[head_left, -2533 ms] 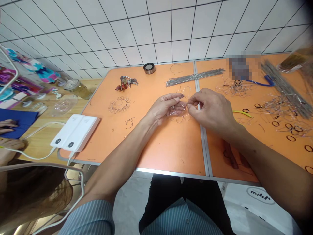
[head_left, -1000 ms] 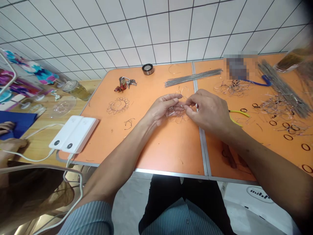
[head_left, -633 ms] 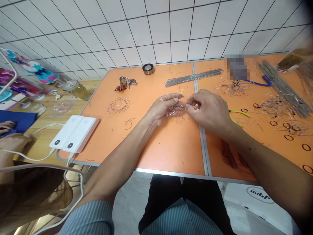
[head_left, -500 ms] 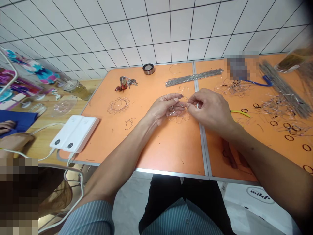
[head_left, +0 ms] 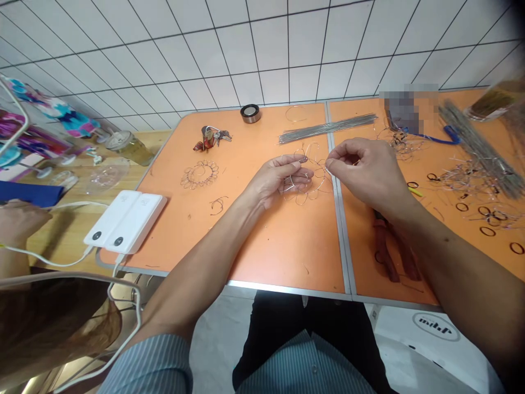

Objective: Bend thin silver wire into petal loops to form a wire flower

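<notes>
Over the middle of the orange table, my left hand (head_left: 279, 178) pinches a thin wire ring with looped petals (head_left: 312, 150), thumb against the fingers. My right hand (head_left: 365, 169) is closed in a pinch at the right side of that wire ring; its fingertips are on the fine wire, though the exact contact is too small to make out. A similar looped wire ring (head_left: 199, 175) lies flat to the left. Behind my hands rests a bundle of straight wires (head_left: 328, 128). Pliers with red handles (head_left: 388, 251) lie partly under my right forearm.
Several dark rings (head_left: 488, 231) and wire tangles (head_left: 463, 178) cover the right side, beside a larger wire bundle (head_left: 484, 148). A tape roll (head_left: 250, 113) and keys (head_left: 213, 138) sit at the back. White power banks (head_left: 125, 221) stand left, near another person's hand (head_left: 20, 221).
My right hand has moved right, away from my left hand, exposing more of the wire loops and the pliers. My left hand stays nearly still. The other person's hand has shifted.
</notes>
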### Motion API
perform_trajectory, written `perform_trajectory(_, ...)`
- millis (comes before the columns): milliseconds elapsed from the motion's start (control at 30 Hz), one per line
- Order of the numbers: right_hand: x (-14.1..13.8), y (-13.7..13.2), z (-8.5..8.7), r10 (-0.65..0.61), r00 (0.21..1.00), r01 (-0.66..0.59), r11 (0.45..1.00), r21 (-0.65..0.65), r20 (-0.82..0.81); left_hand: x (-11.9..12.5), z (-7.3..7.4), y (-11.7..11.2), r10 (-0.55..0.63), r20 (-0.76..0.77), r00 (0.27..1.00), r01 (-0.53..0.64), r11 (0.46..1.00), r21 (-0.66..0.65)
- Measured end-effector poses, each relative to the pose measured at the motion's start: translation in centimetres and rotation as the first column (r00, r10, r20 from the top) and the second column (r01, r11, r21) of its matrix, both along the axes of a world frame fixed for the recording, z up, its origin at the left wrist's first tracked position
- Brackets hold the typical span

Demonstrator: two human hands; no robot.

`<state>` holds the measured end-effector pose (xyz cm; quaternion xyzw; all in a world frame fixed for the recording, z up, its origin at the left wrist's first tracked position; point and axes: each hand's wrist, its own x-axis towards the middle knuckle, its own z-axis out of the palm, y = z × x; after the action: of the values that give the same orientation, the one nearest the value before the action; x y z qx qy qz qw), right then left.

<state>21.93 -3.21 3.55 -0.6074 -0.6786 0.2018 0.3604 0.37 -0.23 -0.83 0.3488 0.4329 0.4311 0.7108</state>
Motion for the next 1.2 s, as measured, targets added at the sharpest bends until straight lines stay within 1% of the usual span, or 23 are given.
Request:
perform_trajectory(100, 0.3, 0.3, 0.1, -0.029, 0.999, 0.028, 0.999, -0.019, -0.034, 0.0, 0.2, -0.1, 0.008, 0.001, 1.0, -0.008, 1.0, 0.006)
perform_trajectory(233, 0.9, 0.9, -0.2, -0.035, 0.998, 0.034, 0.999, -0.022, -0.054, 0.0, 0.4, -0.2, 0.019, -0.005, 1.0, -0.019, 1.0, 0.001)
perform_trajectory(333, 1.2, 1.3, -0.3, -0.027, 0.998, 0.026, 0.999, -0.019, -0.064, -0.1, 0.2, -0.1, 0.015, -0.007, 1.0, -0.015, 1.0, 0.005)
perform_trajectory(533, 1.4, 1.6, -0.4, -0.051, 0.992, 0.043, 0.997, -0.071, -0.114, -0.4, -0.3, 0.1, -0.001, 0.001, 1.0, 0.001, 1.0, 0.021)
perform_trajectory(667, 1.6, 2.0, -1.0, -0.044, 0.987, 0.035, 0.998, -0.059, -0.157, -0.4, -0.2, 0.1, -0.011, -0.004, 1.0, 0.011, 1.0, 0.024)
perform_trajectory(833, 1.8, 2.4, -1.9, -0.033, 0.99, 0.024, 0.998, -0.066, -0.136, -0.4, -0.1, 0.0, -0.02, -0.004, 1.0, 0.02, 1.0, 0.012)
perform_trajectory(967, 1.9, 2.6, -2.3, -0.022, 0.988, 0.01, 0.997, -0.079, -0.153, -0.5, -0.2, 0.1, -0.027, 0.004, 1.0, 0.027, 0.999, 0.018)
perform_trajectory(1100, 1.8, 2.5, -2.1, -0.021, 0.985, 0.013, 0.999, -0.048, -0.17, -0.5, -0.4, 0.1, -0.034, -0.009, 0.999, 0.034, 0.999, 0.014)
perform_trajectory(1200, 1.6, 2.2, -1.7, 0.006, 0.982, -0.019, 0.997, -0.069, -0.191, -0.5, -0.2, -0.1, -0.051, -0.017, 0.999, 0.051, 0.999, 0.003)
